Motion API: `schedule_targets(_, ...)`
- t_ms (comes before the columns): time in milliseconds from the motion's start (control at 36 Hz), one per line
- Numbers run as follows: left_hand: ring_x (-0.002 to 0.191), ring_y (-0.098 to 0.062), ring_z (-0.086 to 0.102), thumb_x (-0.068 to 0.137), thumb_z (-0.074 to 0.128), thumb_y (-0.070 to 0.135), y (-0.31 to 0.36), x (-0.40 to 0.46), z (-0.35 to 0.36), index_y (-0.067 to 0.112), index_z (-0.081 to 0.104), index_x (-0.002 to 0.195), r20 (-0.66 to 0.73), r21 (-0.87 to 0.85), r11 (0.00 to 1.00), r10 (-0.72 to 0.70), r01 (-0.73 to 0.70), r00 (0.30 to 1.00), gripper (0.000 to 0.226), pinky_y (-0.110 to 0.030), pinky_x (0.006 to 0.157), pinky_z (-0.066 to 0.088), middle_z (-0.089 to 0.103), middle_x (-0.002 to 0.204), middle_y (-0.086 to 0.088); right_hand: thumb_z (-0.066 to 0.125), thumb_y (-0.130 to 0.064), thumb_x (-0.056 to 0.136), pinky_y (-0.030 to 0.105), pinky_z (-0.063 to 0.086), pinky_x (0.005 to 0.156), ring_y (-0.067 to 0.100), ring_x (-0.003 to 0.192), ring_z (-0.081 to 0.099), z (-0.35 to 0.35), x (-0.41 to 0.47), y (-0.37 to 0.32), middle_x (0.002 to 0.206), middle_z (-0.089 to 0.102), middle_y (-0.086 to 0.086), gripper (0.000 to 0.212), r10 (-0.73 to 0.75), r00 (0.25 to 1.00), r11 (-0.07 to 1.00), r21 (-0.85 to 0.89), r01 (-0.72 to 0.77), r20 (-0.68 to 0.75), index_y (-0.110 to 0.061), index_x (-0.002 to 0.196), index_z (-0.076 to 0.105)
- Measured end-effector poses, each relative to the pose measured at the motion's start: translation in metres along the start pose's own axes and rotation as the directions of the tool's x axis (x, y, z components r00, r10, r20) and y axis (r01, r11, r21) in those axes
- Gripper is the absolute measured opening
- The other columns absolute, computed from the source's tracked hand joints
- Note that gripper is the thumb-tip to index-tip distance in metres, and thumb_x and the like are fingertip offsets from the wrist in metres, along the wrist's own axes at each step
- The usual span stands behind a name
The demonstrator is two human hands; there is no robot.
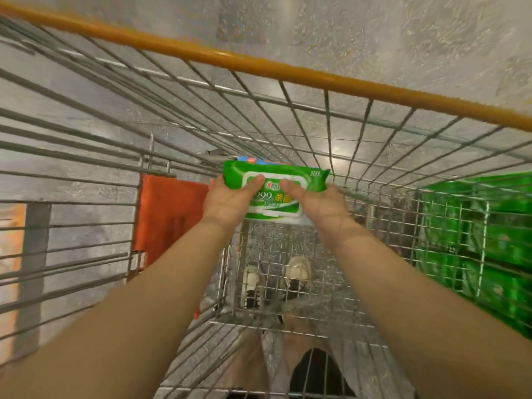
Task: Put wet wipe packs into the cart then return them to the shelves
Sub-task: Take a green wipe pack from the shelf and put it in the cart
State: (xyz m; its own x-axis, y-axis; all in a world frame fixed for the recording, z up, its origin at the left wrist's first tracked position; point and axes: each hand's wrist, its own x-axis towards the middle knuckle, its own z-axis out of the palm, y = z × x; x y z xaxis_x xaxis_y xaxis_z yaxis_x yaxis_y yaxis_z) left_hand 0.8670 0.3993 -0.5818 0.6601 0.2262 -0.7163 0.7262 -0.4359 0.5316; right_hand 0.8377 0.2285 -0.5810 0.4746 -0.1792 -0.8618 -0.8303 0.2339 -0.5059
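From the head camera, both bare forearms reached forward into the wire cart (302,131), whose orange handle bar (259,64) ran slantwise across the top of the view. The left hand (230,200) and the right hand (313,201) together gripped one green wet wipe pack (276,182), each holding an end, with both thumbs pressed on its printed top face close beside each other near the white lid flap. The fingers beneath the pack were hidden. The pack lay nearly flat, its long axis running left to right, roughly parallel to the far wall of the basket, label side up and the "80" mark toward its right end. It was held up inside the basket, about midway between the side walls and near the far wall; whether it touched the wire could not be told. A blue and red edge of another pack (253,160) showed just behind its upper left corner. An orange flap (167,214) hung at the left wall of the cart. Beyond the right wall, blurred green packs (483,234) were stacked. Through the basket floor a pair of pale shoes (276,277) showed.
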Motion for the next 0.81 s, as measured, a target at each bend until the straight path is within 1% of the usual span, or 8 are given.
schedule_targets(139,0.107,-0.019,0.063,0.086,0.079,0.039,0.010,-0.022,0.001,0.020,0.059,0.128,-0.018,-0.030,0.999,-0.022,0.021,1.000,0.050,-0.027,0.093,0.044,0.068,0.113,0.006,0.085,-0.034,0.079,0.006,0.040,0.066,0.005,0.074,0.053,-0.007,-0.013,-0.004,0.096,0.059,-0.006,0.055,-0.005,0.999,1.000,-0.004,0.006,0.031,-0.016,0.120,0.053)
schedule_targets(194,0.104,-0.017,0.063,0.085,0.082,0.034,0.013,-0.026,-0.003,0.021,0.060,0.128,0.021,-0.045,0.998,-0.044,0.045,0.999,0.050,-0.027,0.093,0.044,0.068,0.111,0.006,0.086,-0.033,0.078,0.016,0.041,0.082,0.013,0.090,0.056,-0.010,-0.015,-0.003,0.110,0.061,-0.002,0.065,-0.020,0.999,1.000,-0.019,0.021,0.030,-0.013,0.130,0.052)
schedule_targets(306,0.105,-0.018,0.067,0.077,0.088,0.038,0.004,-0.011,-0.012,0.021,0.062,0.126,0.068,-0.023,0.997,-0.069,0.070,0.995,0.058,-0.029,0.096,0.049,0.071,0.114,0.005,0.090,-0.028,0.074,0.008,0.046,0.057,0.002,0.082,0.067,-0.012,-0.007,0.004,0.108,0.070,-0.007,0.065,-0.064,0.996,0.997,-0.038,0.067,0.061,-0.017,0.128,0.057)
schedule_targets(389,0.100,-0.014,0.070,0.075,0.089,0.040,-0.002,0.005,-0.015,0.019,0.064,0.123,0.139,-0.022,0.996,-0.086,0.090,0.987,0.058,-0.029,0.096,0.051,0.072,0.109,0.008,0.089,-0.028,0.074,0.016,0.057,0.069,0.008,0.087,0.075,-0.015,0.002,0.013,0.111,0.075,-0.004,0.064,-0.075,0.987,0.997,-0.007,0.077,0.142,-0.019,0.128,0.056)
schedule_targets(444,0.102,-0.013,0.072,0.076,0.087,0.042,-0.005,0.014,-0.011,0.024,0.068,0.119,0.208,-0.009,0.998,-0.064,0.068,0.976,0.050,-0.032,0.101,0.052,0.076,0.110,0.008,0.085,-0.021,0.080,0.028,0.061,0.081,0.016,0.095,0.076,-0.015,0.009,0.018,0.112,0.076,0.002,0.055,-0.097,0.975,0.995,0.032,0.093,0.200,-0.016,0.128,0.059)
schedule_targets(556,0.096,-0.009,0.075,0.084,0.081,0.038,-0.007,0.015,-0.003,0.028,0.071,0.103,0.199,-0.070,0.997,-0.016,0.031,0.980,0.024,-0.025,0.091,0.055,0.078,0.100,0.011,0.076,-0.009,0.087,0.024,0.060,0.066,0.026,0.098,0.076,-0.015,0.012,0.020,0.114,0.076,0.010,0.041,-0.105,0.963,0.991,0.111,0.080,0.248,-0.010,0.127,0.063)
schedule_targets(667,0.096,-0.010,0.071,0.078,0.083,0.051,-0.012,0.009,-0.001,0.026,0.067,0.115,0.115,-0.058,0.994,-0.080,0.087,0.990,0.047,-0.025,0.092,0.051,0.074,0.102,0.011,0.077,-0.012,0.086,0.020,0.059,0.062,0.023,0.093,0.076,-0.016,0.009,0.021,0.109,0.077,0.006,0.042,-0.046,0.974,0.995,0.092,0.026,0.224,-0.011,0.125,0.062)
schedule_targets(806,0.112,-0.021,0.066,0.049,0.076,0.088,-0.015,0.000,-0.006,0.023,0.061,0.130,0.054,0.101,0.985,-0.148,0.142,0.987,0.105,-0.039,0.106,0.049,0.070,0.122,0.005,0.082,-0.028,0.082,0.037,0.056,0.098,0.015,0.092,0.076,-0.012,0.007,0.028,0.102,0.078,-0.003,0.044,-0.033,0.988,0.994,-0.094,0.048,0.154,-0.019,0.120,0.062)
